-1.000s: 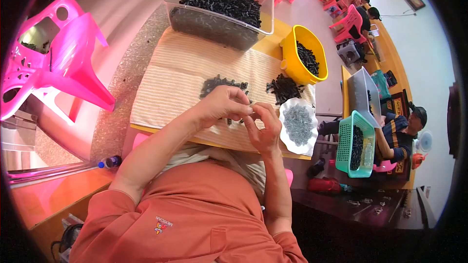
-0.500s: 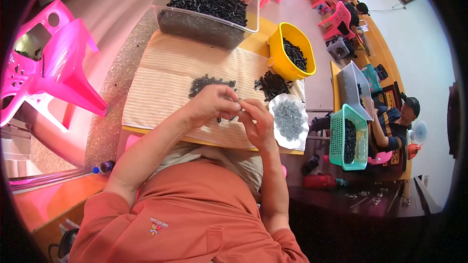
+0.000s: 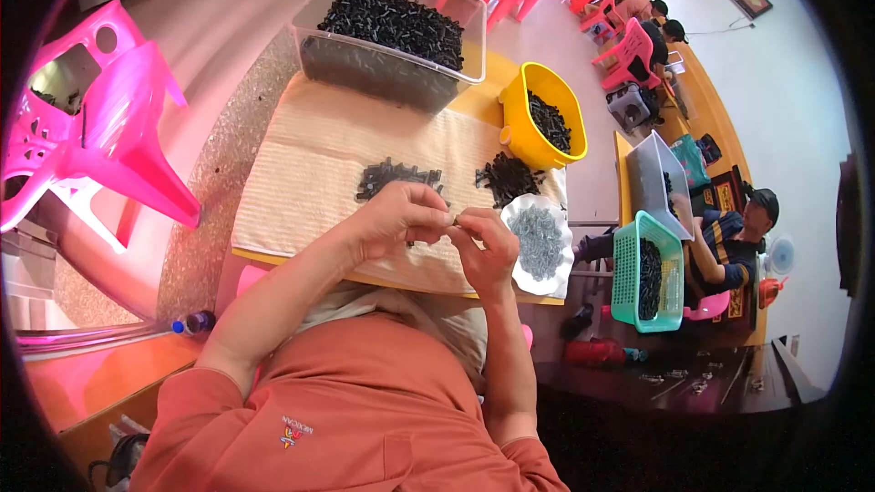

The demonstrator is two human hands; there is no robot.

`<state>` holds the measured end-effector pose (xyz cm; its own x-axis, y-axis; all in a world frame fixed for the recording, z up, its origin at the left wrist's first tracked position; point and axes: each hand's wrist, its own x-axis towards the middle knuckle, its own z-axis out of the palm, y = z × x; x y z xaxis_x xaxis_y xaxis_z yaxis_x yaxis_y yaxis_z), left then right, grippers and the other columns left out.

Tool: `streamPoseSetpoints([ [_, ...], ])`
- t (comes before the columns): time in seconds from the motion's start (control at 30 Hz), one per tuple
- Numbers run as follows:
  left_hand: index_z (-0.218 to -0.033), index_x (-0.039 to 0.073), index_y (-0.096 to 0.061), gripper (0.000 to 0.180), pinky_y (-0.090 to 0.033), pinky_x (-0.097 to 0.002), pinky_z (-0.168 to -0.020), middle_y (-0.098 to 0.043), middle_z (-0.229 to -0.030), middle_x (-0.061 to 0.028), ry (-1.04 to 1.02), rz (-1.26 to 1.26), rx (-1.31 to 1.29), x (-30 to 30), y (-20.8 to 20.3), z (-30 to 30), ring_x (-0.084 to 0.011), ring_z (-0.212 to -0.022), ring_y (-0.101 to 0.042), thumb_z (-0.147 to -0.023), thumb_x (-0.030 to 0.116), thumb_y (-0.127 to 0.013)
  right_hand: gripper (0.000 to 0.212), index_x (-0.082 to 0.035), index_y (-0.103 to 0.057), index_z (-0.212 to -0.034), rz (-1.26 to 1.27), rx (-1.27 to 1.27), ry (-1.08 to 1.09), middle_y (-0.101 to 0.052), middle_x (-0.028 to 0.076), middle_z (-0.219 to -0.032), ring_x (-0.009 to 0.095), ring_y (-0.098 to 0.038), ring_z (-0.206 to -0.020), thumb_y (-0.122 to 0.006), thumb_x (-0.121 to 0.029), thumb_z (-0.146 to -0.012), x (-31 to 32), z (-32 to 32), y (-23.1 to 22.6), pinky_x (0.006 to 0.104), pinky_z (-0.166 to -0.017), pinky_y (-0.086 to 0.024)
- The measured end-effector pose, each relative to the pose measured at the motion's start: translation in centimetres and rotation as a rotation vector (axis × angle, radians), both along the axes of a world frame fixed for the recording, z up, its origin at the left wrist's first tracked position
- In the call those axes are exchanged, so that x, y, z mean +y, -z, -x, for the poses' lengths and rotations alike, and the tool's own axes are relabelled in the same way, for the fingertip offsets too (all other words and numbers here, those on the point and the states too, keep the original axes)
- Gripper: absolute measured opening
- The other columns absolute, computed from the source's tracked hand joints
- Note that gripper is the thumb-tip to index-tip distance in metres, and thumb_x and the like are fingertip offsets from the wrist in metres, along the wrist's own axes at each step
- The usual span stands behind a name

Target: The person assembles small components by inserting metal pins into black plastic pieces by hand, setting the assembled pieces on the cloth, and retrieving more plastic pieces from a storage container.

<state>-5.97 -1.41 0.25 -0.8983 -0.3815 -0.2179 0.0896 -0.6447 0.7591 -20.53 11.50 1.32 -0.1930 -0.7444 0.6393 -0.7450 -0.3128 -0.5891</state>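
- Left hand [image 3: 401, 221] and right hand [image 3: 488, 253]: mid-frame, fingertips brought together, thumb and index of each pinching. Other fingers loosely curled.
- Between them: a small piece [image 3: 455, 220], mostly covered by the fingertips. Too small to tell its shape, or which hand has the main hold.
- Just beyond the left hand: spread pile of dark grey short pieces [image 3: 392, 176] on the striped cloth [image 3: 296, 159]. A few strays are partly hidden behind that hand.
- Right of that, above the right hand: tighter black pile [image 3: 510, 177], also on the cloth.
- White scalloped dish [image 3: 554, 287], just right of the right hand: holds a lot of small clear parts [image 3: 538, 241].
- Yellow tub [image 3: 519, 132], upper right of the cloth: black pieces inside, not full to the rim.
- Clear bin [image 3: 365, 76], top centre: large heap of black pieces.
- Progress, my read: one piece being worked, plenty loose in both piles and lots of clear parts unused. Can't tell which containers hold finished pieces, so no done/left split.
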Motion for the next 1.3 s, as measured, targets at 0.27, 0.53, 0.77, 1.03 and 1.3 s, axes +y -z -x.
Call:
streamPoseSetpoints([
  [0.27,-0.095,0.003,-0.062,0.018,-0.056,-0.0282,-0.073,-0.066,-0.088,-0.0064,0.042,-0.023,-0.004,-0.2,-0.1,-0.3,-0.0161,-0.081,-0.066,-0.084,0.010,-0.074,0.017,0.004,-0.066,-0.100,-0.051,-0.028,-0.034,-0.066,0.015,-0.094,0.018,-0.067,-0.071,-0.065,0.010,-0.084,0.2,-0.2,0.0,0.0264,-0.057,-0.055],
  [0.53,-0.092,0.004,-0.062,0.021,-0.056,-0.0280,-0.073,-0.063,-0.089,-0.0040,0.024,0.074,-0.077,-0.2,-1.0,-0.3,-0.0143,-0.081,-0.064,-0.080,0.010,-0.078,0.028,0.002,-0.065,-0.109,-0.152,0.027,-0.054,-0.065,0.016,-0.104,0.025,-0.068,-0.081,-0.064,0.010,-0.082,0.5,-0.5,-0.8,0.0300,-0.068,-0.055],
  [0.77,-0.101,0.000,-0.062,0.023,-0.055,-0.0282,-0.073,-0.066,-0.091,-0.0070,0.000,0.127,-0.071,0.4,-0.2,0.2,-0.0153,-0.082,-0.065,-0.083,0.008,-0.075,0.024,0.000,-0.067,-0.103,-0.128,0.162,0.199,-0.066,0.015,-0.099,0.023,-0.068,-0.071,-0.072,0.004,-0.080,5.2,1.6,-2.6,0.0312,-0.063,-0.054],
  [1.03,-0.098,0.002,-0.063,0.020,-0.055,-0.0292,-0.076,-0.066,-0.091,-0.0061,0.001,0.121,-0.055,0.5,-0.1,0.0,-0.0153,-0.083,-0.065,-0.083,0.007,-0.075,0.031,-0.005,-0.067,-0.106,-0.494,0.514,0.480,-0.061,0.012,-0.114,0.033,-0.056,-0.112,-0.076,-0.016,-0.079,11.2,5.5,-2.5,0.0425,-0.089,-0.050],
  [1.3,-0.093,0.004,-0.064,0.015,-0.055,-0.0277,-0.069,-0.066,-0.083,-0.0046,-0.040,0.106,-0.053,1.0,-0.1,0.4,-0.0132,-0.075,-0.064,-0.083,0.007,-0.075,0.042,-0.003,-0.065,-0.111,-0.551,0.637,0.470,-0.053,0.016,-0.130,0.040,-0.042,-0.128,-0.078,-0.027,-0.079,10.8,5.3,-0.8,0.0480,-0.103,-0.041],
])
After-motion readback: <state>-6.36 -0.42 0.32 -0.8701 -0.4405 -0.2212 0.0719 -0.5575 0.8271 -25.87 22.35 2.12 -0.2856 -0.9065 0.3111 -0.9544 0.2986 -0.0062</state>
